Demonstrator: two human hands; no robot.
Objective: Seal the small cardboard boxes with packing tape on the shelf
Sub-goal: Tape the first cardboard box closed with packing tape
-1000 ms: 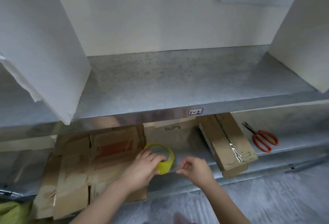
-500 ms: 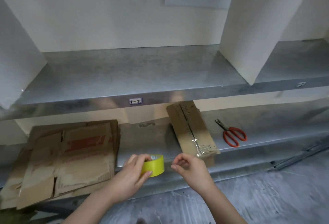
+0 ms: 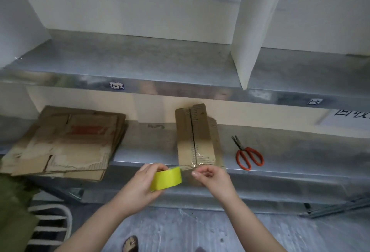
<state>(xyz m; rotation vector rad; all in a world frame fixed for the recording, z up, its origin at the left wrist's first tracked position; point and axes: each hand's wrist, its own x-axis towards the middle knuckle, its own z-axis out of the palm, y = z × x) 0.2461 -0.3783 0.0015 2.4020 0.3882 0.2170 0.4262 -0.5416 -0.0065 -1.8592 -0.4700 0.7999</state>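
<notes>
I see left hand (image 3: 140, 188) gripping the tape roll (image 3: 167, 178), right hand (image 3: 212, 178) pinching the tape end (image 3: 187, 171) (strip barely visible); small box (image 3: 195, 137) sits on the lower shelf (image 3: 290, 151) just beyond, seam running away from me, nearer the right hand.

The tape roll (image 3: 167, 178) is yellow-green and stands on edge, gripped in the left hand (image 3: 140, 185) with its broad band facing up; a short clear strip (image 3: 186, 168) runs from its top to the right hand (image 3: 212, 177), which pinches the free end; the box (image 3: 197, 137) is brown, narrow and flattish, lying just beyond the right hand on the metal shelf (image 3: 290, 157); its centre seam gapes at the far end, with glossy tape across the near end.
</notes>
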